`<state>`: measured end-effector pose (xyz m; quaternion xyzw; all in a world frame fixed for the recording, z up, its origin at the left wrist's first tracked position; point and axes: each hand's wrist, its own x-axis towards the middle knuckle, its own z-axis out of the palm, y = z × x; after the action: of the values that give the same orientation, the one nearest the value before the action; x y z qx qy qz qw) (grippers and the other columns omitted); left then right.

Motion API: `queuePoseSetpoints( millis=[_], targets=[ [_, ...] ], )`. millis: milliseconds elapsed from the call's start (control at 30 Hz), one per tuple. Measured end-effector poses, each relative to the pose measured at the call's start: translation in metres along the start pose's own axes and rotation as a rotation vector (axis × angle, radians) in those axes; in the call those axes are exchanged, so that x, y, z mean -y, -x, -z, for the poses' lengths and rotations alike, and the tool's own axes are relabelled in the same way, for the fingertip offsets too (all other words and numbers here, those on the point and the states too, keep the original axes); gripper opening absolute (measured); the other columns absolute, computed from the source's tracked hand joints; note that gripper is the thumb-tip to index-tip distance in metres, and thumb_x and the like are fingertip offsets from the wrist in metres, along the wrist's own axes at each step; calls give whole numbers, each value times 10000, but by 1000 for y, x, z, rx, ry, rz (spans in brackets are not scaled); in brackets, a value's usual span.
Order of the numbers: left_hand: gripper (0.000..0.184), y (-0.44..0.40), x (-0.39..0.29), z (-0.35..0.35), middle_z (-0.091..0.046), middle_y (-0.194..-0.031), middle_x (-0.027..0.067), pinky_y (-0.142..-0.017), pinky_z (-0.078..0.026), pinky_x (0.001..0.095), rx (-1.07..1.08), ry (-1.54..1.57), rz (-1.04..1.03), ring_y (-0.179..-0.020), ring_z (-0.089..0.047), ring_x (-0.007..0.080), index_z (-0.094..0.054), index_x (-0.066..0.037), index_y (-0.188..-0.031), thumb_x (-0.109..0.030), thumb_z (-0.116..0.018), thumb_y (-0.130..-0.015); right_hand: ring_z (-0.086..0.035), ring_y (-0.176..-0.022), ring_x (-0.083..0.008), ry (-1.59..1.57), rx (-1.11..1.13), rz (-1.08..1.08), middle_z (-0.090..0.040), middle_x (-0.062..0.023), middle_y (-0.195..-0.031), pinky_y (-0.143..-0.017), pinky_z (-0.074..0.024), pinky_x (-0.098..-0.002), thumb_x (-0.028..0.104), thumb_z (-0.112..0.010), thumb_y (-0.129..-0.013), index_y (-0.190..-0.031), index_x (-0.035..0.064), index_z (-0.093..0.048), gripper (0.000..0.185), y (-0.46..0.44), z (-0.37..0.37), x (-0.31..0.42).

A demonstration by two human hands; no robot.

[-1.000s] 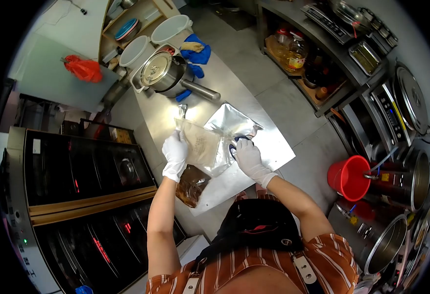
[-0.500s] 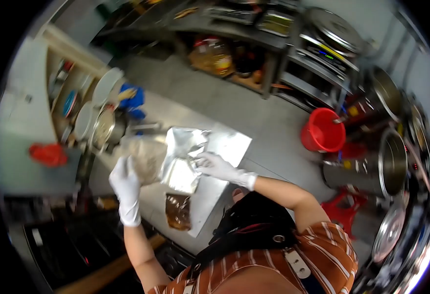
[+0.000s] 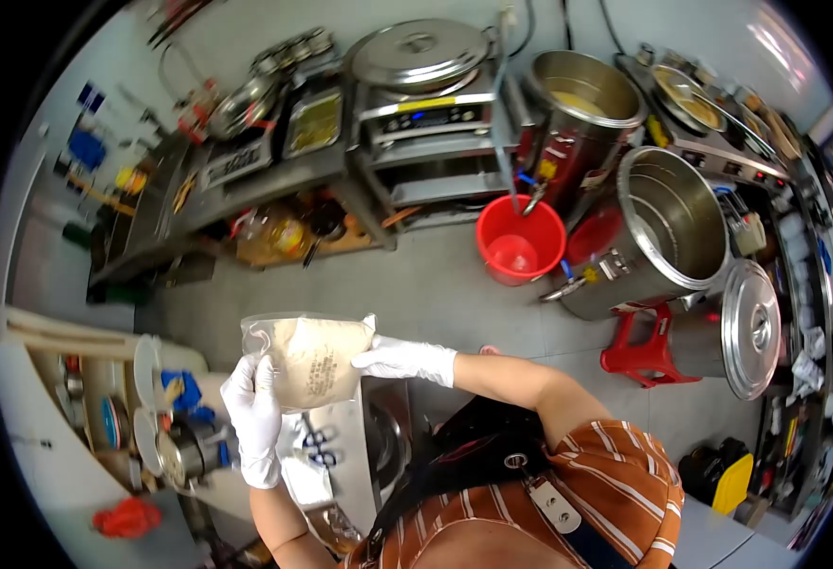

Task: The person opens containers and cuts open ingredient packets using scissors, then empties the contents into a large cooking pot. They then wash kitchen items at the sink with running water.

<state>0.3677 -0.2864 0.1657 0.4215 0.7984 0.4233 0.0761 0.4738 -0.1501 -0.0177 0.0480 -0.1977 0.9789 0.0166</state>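
Note:
A clear bag of pale powder [image 3: 312, 365] with printed text is held up between my gloved hands. My left hand [image 3: 254, 408] pinches its left edge, and my right hand [image 3: 388, 358] grips its right edge. Below the bag, on the steel table [image 3: 352, 427], lie dark-handled scissors [image 3: 320, 448] and a silvery bag [image 3: 306, 480]. A brown-filled packet [image 3: 333, 523] lies near the table's lower end, partly behind my left forearm.
A red bucket [image 3: 521, 242] stands on the floor ahead, beside large steel pots [image 3: 668, 223]. A red stool [image 3: 644, 351] is at the right. Shelving with cookers [image 3: 426, 119] lines the wall. A lidded pot [image 3: 184, 450] stands at the left.
The view has swung right toward the pots. The powder bag has been lifted off the table. My right hand has left the silvery bag and scissors and now holds the powder bag too.

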Motion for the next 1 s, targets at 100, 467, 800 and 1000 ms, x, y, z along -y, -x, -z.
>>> queuePoseSetpoints(
  millis=[100,467,800,1000],
  targets=[
    [106,-52,-21,-57,-558,-685,-8,-593,-390,208,79,145,46,-650,-442,51,-594,36,-833,-41,-532,-870,-380,-1244,-200,24,-35,128,-407,-90,-1334,-1059,-305,-336,6,-604,-805,-1359,40,-294,636,35,23,72],
    [139,-242,-141,-282,-502,-604,-44,-484,-316,191,403,325,-304,-525,-408,28,-641,-20,-847,-98,-529,-872,-416,-1228,-231,105,-289,706,-437,-111,-1315,-1039,-335,-372,-39,-625,-737,-1326,13,-348,653,153,68,301],
    [300,-411,-197,-497,-589,-856,11,-676,-430,204,631,530,-478,-755,-528,67,-533,-17,-1141,-120,-578,-863,-451,-1183,-237,295,-634,1156,-481,-110,-1264,-1012,-355,-386,92,-679,-717,-1312,18,-354,682,201,152,459],
    [325,-461,-166,-541,-586,-955,39,-773,-430,234,555,633,-342,-863,-532,96,-507,-11,-1176,-137,-566,-882,-499,-1107,-219,399,-857,1343,-520,-96,-1202,-967,-393,-355,39,-663,-694,-1255,-4,-412,617,235,235,559]
  ],
)
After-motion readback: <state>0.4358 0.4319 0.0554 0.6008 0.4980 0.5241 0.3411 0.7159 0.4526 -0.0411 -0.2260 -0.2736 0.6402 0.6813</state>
